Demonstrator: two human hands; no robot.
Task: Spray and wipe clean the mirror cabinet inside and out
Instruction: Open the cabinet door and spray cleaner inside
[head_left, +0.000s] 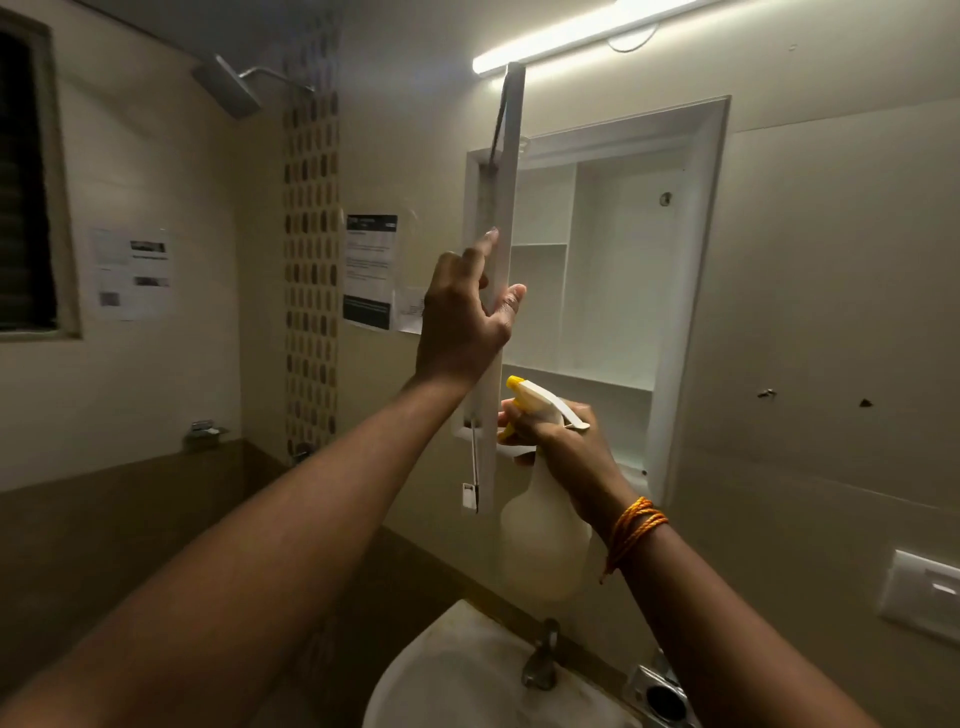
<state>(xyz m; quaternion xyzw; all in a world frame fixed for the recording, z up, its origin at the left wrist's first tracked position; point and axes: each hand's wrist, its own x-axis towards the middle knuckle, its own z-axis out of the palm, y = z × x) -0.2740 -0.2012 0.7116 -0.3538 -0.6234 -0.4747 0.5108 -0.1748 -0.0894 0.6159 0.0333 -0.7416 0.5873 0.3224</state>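
Nearest me, below both hands, I see the white sink and its tap. My right hand is wrapped around the neck of the spray bottle, holding it upright with its yellow nozzle just beside the lower part of the cabinet door. My left hand grips that door's edge above the bottle, thumb on one face and fingers spread up the other, and beyond both hands the mirror cabinet stands open, its white shelves bare.
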